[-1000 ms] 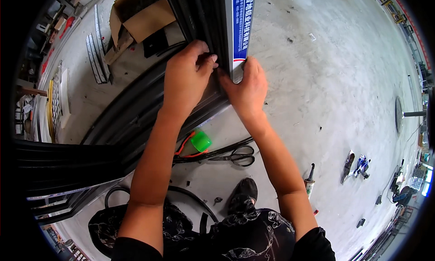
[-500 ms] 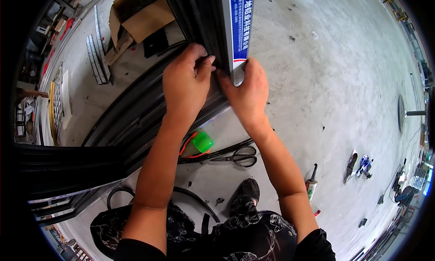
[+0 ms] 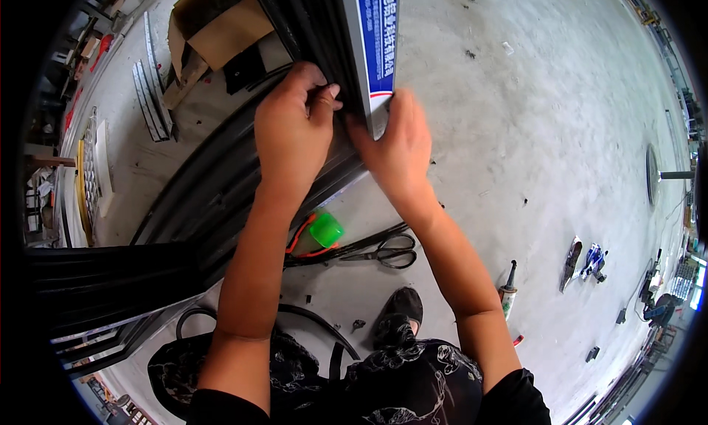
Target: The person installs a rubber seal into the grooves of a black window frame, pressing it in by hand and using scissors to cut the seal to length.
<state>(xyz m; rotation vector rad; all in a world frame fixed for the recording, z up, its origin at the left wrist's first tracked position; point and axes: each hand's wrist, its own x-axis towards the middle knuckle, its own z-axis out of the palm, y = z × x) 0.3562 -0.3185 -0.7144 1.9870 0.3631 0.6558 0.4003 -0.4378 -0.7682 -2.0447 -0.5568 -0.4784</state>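
Observation:
A large frame of black grooved metal profiles (image 3: 221, 181) fills the upper left, one bar rising between my hands and another curving down to the left. Blue and white printed film (image 3: 380, 49) covers the right face of the rising bar. My left hand (image 3: 295, 130) is closed at the bar's left side, thumb and forefinger pinched; whatever lies between them is too small to make out. Round the film-covered edge goes my right hand (image 3: 398, 144), thumb on the grooved side, fingers on the film side, slightly blurred.
On the concrete floor below the hands lie scissors (image 3: 383, 252), a green roll-shaped item (image 3: 326, 229) with an orange-handled tool, and black strips. A sealant tube (image 3: 508, 288) is near my right forearm. An open cardboard box (image 3: 228, 34) and metal strips (image 3: 151, 100) are upper left.
The rising bar and both hands have shifted slightly left in view, as has the floor around them. Both hands keep their places on the bar.

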